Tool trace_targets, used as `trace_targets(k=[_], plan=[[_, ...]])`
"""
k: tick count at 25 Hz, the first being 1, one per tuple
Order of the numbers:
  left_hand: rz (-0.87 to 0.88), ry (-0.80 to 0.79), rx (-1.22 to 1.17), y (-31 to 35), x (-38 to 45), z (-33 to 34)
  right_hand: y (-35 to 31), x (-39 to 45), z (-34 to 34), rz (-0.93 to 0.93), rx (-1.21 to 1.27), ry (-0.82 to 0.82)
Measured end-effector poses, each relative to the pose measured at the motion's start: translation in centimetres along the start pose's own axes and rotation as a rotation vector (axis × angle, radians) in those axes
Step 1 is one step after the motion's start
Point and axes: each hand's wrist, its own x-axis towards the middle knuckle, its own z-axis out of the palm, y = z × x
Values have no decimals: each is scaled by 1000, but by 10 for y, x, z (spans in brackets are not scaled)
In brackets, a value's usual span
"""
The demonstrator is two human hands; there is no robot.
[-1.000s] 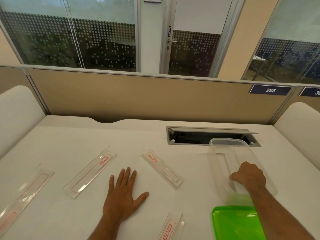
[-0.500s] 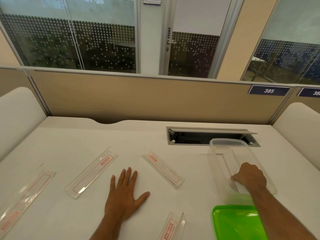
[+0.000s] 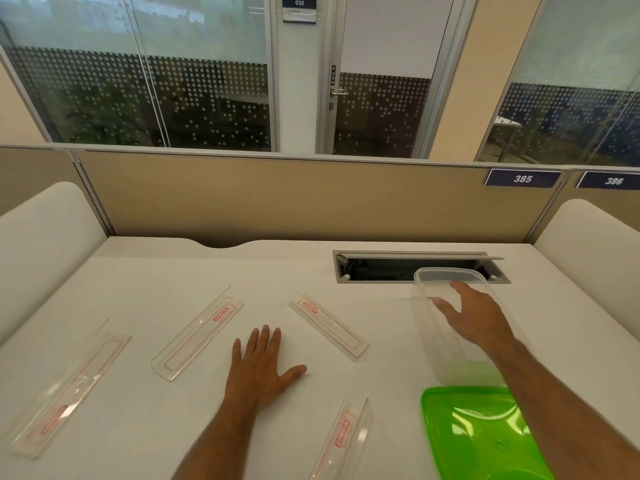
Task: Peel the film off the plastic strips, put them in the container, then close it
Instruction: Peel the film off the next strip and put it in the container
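Four plastic strips lie on the counter (image 3: 173,271), film apparently unpeeled. The left hand (image 3: 259,368) rests flat and open, holding nothing. The right hand (image 3: 474,317) hovers open over the empty container (image 3: 446,341); the green lid (image 3: 478,434) lies just beside it.

Recommendation: take the nearest strip (image 3: 327,327), steady it, lift the film at a corner.

Legible: "GEMSON" on the strips; signs "385", "386", "030"; door "PUSH".

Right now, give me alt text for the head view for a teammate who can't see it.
A person's left hand lies flat on a white desk among four clear plastic strips with red print, while the right hand reaches open over an empty clear container. A green lid lies nearer the person.
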Motion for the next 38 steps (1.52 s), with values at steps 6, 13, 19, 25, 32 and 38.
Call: trace_targets(k=[6, 13, 19, 25, 32, 38], plan=[[-17, 117, 36, 9, -32, -11, -33, -50, 20, -441, -43, -85], [20, 74, 28, 22, -69, -15, -74, -110, 48, -720, -172, -217], [186, -51, -260, 41, -94, -26, -87, -145, 50, -950, -155, -358], [409, -282, -381, 57, -113, -32, -101, -159, 45, -1034, -421, -460], [455, -212, -254, 56, -117, -32, -102, -164, 45, -984, -478, -430], [462, -92, -39, 40, -112, -39, -91, -159, 49, -907, -398, -344]])
